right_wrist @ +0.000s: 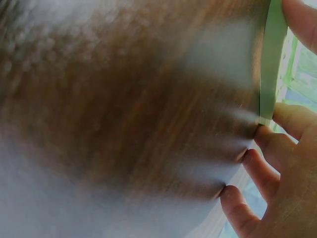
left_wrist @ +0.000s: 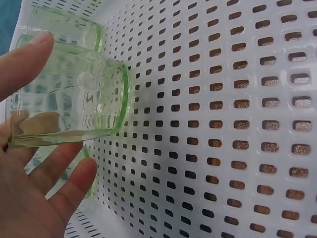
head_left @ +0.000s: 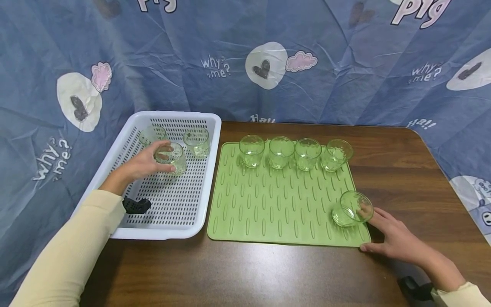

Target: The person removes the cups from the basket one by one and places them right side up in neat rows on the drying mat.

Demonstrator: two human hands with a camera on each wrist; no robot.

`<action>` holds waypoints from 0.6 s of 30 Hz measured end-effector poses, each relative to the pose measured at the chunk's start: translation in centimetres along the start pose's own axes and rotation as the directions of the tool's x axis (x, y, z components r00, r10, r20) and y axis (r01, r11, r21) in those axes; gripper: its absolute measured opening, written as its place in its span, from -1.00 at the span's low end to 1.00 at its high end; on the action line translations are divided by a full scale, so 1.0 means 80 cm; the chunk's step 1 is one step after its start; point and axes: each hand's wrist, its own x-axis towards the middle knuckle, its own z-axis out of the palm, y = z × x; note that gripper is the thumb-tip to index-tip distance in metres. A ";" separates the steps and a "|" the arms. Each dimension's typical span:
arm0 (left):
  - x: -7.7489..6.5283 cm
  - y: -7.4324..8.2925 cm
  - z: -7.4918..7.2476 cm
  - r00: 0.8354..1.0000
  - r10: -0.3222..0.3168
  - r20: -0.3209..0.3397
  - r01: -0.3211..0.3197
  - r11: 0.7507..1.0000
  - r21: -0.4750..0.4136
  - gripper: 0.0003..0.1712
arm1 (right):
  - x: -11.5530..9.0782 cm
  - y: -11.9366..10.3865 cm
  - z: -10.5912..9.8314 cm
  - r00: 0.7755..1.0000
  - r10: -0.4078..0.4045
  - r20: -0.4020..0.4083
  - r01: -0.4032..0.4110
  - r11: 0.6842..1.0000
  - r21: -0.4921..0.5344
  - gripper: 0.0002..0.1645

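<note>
Inside the white perforated plastic basket [head_left: 198, 204], my left hand [head_left: 142, 164] grips a clear green-tinted drinking glass [left_wrist: 79, 94] between thumb and fingers. Two similar glasses are in the basket's far part: one glass [head_left: 152, 133] behind the hand, another glass [head_left: 198, 147] to its right. On the green drying mat [head_left: 264, 204], a glass [head_left: 347, 215] stands near the front right corner. Beside it is my right hand [head_left: 399, 236], fingers spread. Its fingertips touch the table and its thumb is at the mat's corner. Whether its index finger touches the glass, I cannot tell.
Several matching glasses stand in a row along the mat's far edge, from a left glass [head_left: 252, 153] to a right glass [head_left: 336, 155]. Brown wooden table [head_left: 268, 273] surrounds the mat. A blue printed cloth [head_left: 326, 94] hangs behind.
</note>
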 end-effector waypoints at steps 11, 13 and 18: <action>-0.002 0.014 -0.004 0.999 -0.028 -0.024 0.030 0.996 0.084 0.15 | 0.001 -0.001 -0.002 1.000 -0.001 0.018 0.001 1.000 0.007 0.18; -0.004 0.017 -0.004 0.999 -0.022 -0.035 0.026 0.994 0.104 0.16 | 0.001 -0.001 -0.002 1.000 -0.001 0.019 0.000 1.000 0.009 0.17; -0.010 0.027 -0.006 0.998 -0.004 -0.056 0.010 0.993 0.117 0.16 | 0.000 -0.002 -0.003 1.000 0.006 0.026 -0.006 1.000 0.003 0.16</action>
